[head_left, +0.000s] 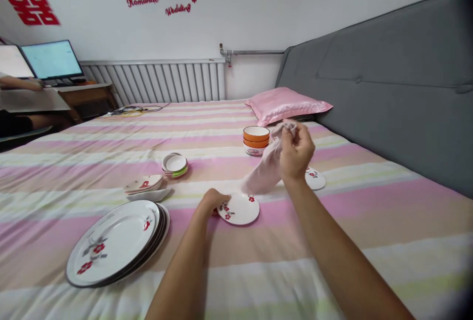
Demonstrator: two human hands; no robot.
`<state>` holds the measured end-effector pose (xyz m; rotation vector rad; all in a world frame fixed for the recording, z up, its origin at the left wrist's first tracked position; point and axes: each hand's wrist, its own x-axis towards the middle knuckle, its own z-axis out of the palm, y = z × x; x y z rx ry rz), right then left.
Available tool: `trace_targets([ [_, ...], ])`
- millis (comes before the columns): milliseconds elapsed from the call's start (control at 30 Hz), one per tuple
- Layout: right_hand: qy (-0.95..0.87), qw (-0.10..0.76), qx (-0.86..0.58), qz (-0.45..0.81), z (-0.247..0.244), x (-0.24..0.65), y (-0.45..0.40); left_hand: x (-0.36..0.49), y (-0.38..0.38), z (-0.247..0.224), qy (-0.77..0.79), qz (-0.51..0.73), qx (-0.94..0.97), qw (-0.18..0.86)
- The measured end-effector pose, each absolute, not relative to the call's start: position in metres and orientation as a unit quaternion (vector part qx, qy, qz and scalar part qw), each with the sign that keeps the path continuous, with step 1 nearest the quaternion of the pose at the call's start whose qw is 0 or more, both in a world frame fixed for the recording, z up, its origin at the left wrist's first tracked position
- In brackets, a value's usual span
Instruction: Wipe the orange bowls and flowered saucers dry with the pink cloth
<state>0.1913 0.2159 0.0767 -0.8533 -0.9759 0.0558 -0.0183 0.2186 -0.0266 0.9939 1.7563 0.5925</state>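
My left hand (215, 201) grips the left edge of a small white plate (242, 210) with red flowers, its thumb on the rim. Raised to the right, my right hand (296, 150) is closed on a pale pink cloth (264, 167), which hangs down toward the plate's far edge. Partly behind my right wrist lies another small flowered plate (316, 179). A stack of orange and white bowls (256, 141) stands just beyond the cloth. Whether the cloth touches the plate in my left hand, I cannot tell.
Large flowered plates (121, 241) are stacked at the left on a striped bedsheet (332, 280). Behind them are shallow dishes (146, 186) and small nested bowls (175, 164). A pink pillow (284, 103) rests by the grey headboard (391, 74). At far left a person's arm (20, 82) is near monitors (53, 60).
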Motion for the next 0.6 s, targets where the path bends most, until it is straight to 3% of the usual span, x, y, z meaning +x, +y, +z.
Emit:
trace_targets([
  [267, -0.438, 0.627, -0.587, 0.266, -0.052, 0.187, 0.234, -0.040, 0.228, -0.030, 0.641, 0.319, 0.390, 0.579],
  [600, -0.231, 0.692, -0.528, 0.434, -0.030, 0.198, 0.234, -0.027, 0.219, -0.019, 0.593, 0.523, 0.356, 0.498],
])
